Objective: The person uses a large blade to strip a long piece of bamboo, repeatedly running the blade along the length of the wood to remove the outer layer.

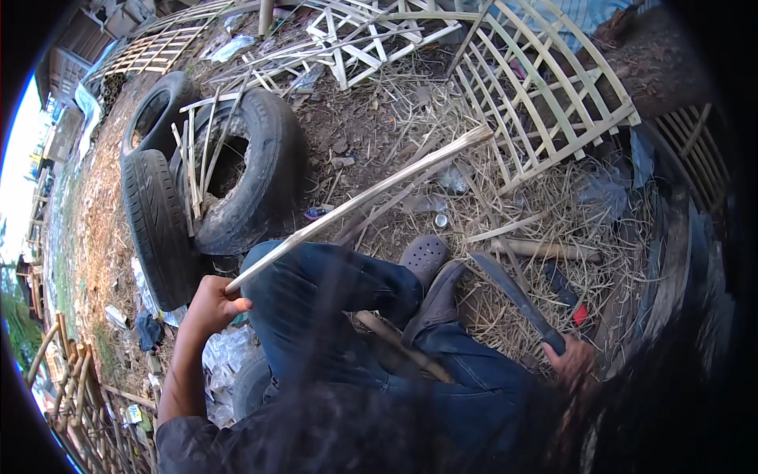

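Note:
My left hand (pixel 215 305) is closed round the near end of a long pale bamboo strip (pixel 371 182). The strip slants up to the right across my left knee, its frayed far end in the air over the littered ground. Low on the right, my right hand (pixel 570 362) grips the dark handle of a machete (pixel 515 297). Its blade points up and to the left, beside my shoes (pixel 426 265). The strip and the blade are apart. Under my bent legs lies a wooden pole (pixel 403 347), partly hidden.
Worn tyres (pixel 257 170) lie at the left, thin bamboo slats leaning in one. Bamboo lattice panels (pixel 545 95) stand at the back right. A short bamboo piece (pixel 545 250), a red-tipped dark tool (pixel 564 292) and a can (pixel 440 220) lie among shavings. Stacked poles (pixel 79 395) are at lower left.

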Tool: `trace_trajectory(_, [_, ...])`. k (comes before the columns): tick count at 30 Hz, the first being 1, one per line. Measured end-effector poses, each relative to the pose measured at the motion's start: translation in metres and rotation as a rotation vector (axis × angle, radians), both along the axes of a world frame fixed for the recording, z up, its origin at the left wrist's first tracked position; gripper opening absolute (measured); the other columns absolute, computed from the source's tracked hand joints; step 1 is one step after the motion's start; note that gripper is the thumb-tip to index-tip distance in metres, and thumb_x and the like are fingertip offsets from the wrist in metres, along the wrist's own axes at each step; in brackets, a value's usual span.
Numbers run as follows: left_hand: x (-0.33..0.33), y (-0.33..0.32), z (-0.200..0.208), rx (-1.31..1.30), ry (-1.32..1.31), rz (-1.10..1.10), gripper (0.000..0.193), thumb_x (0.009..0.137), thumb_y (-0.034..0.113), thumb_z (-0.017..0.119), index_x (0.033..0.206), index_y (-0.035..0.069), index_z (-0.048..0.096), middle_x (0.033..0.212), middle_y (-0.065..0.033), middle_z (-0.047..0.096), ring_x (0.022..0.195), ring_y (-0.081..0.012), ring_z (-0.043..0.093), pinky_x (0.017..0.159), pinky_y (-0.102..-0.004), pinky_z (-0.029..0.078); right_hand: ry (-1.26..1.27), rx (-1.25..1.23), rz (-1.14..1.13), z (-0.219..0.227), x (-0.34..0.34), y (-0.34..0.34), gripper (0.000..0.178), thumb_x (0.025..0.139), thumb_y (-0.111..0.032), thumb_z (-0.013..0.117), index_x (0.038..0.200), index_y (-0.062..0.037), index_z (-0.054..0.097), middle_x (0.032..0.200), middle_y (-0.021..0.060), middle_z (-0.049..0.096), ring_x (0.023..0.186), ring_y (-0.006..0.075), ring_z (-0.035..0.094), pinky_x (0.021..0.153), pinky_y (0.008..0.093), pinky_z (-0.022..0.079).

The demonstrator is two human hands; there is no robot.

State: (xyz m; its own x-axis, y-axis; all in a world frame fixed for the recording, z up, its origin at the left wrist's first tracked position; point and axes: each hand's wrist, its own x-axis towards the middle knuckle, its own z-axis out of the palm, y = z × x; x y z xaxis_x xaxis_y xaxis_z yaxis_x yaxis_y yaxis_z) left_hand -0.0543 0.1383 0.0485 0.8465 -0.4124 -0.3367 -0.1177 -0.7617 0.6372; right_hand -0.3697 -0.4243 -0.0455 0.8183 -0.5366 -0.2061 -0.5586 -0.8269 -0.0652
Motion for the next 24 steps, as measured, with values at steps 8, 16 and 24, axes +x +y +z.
trace_trajectory(8, [0.015,-0.048,0.031,0.307,-0.407,-0.141,0.082,0.06,0.081,0.061,0.057,0.0,0.05,0.046,-0.0142,0.043,0.044,-0.0329,0.049,0.047,-0.0392,0.039,0.047,0.186,-0.144,-0.023,-0.014,-0.01,0.047,0.07,-0.048,0.075,0.073,-0.0015,0.067,0.066,0.0215,0.062,0.067,0.0412,0.062,0.061,0.0475,0.048])
trace_trajectory(16, [0.048,-0.117,0.039,0.53,-0.691,-0.357,0.077,0.058,0.08,0.06,0.059,0.003,0.055,0.049,-0.0141,0.051,0.054,-0.0369,0.059,0.052,-0.0433,0.046,0.046,0.174,-0.23,-0.028,-0.027,-0.015,0.039,0.071,-0.041,0.076,0.083,-0.0036,0.071,0.065,0.0214,0.061,0.066,0.0408,0.062,0.057,0.0453,0.045])
trace_trajectory(24, [0.064,-0.155,0.034,0.583,-0.673,-0.424,0.078,0.057,0.083,0.055,0.056,0.004,0.061,0.05,-0.0111,0.055,0.055,-0.031,0.063,0.051,-0.0381,0.049,0.07,0.025,-0.059,0.049,0.012,0.042,0.043,0.074,-0.046,0.072,0.087,-0.0041,0.072,0.069,0.0211,0.064,0.071,0.0401,0.065,0.061,0.0475,0.049])
